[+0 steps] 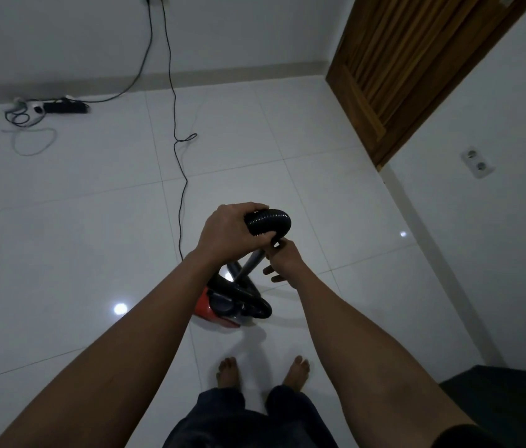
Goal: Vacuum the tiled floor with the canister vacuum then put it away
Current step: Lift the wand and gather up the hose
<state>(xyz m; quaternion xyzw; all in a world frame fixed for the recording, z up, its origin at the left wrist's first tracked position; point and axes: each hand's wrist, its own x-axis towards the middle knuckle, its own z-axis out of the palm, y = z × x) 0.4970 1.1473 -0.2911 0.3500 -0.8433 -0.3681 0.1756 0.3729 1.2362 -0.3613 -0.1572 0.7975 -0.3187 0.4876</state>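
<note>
- Bare forearms fill the lower frame, reaching out over the glossy white tiled floor (61, 240).
- At centre, the left hand (227, 234) is clamped on the bend of the black ribbed flexible hose (269, 221).
- Just below it, the right hand (282, 258) pinches the grey tube (250, 263) near the hose, lower fingers loose.
- Beneath both sits the red-and-black canister vacuum (232, 305), its thin black power cord (181, 189) trailing to the upper wall.
- That hose looks springy and light; the canister likely heavier, best lifted by its handle.
</note>
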